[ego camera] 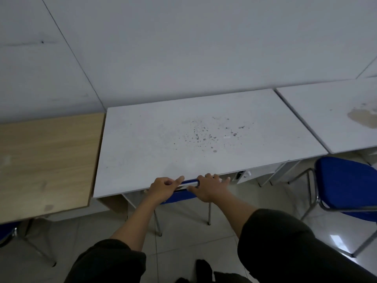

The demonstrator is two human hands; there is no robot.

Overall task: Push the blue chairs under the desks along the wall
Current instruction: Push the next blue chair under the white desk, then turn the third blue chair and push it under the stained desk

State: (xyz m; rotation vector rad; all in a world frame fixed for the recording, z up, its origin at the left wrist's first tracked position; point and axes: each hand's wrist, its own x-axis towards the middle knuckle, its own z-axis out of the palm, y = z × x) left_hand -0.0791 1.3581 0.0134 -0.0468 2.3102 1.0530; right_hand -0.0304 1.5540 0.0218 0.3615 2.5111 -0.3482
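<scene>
Wooden surface point(47, 160): at 9 o'clock, against the wall, its right edge just beside the white one.
Chair at far left point(6, 231): only a sliver of blue seat and a metal leg show under the wooden surface, at 8 o'clock.
Wall point(183, 37): pale grey panels across the whole top, from 10 to 2 o'clock.
Middle white surface point(142, 144): centre of view, flecked with dark spots toward its right half; its long axis runs left to right along the wall.
Left hand point(163, 187): at 6 o'clock from the surface's middle, fingers curled shut over the top rail of the chair back, knuckles at the surface's front edge.
Blue chair point(183, 196): almost wholly under the middle surface; only the top of its back and two metal legs stick out. Its back rail lies left to right, parallel to the front edge, and the seat points toward the wall at 12 o'clock.
Right hand point(208, 187): just beside the left one on the same rail, thumb under and fingers spread over it, gripping it.
Sleeves point(285, 242): dark, pushed up at both forearms, at 5 and 7 o'clock.
Right white surface point(326, 111): at 2 o'clock, with a brownish worn patch near the edge.
Second blue chair point(346, 182): at 3 o'clock, standing out on the tiled floor point(183, 242), seat mostly clear of its surface.
</scene>
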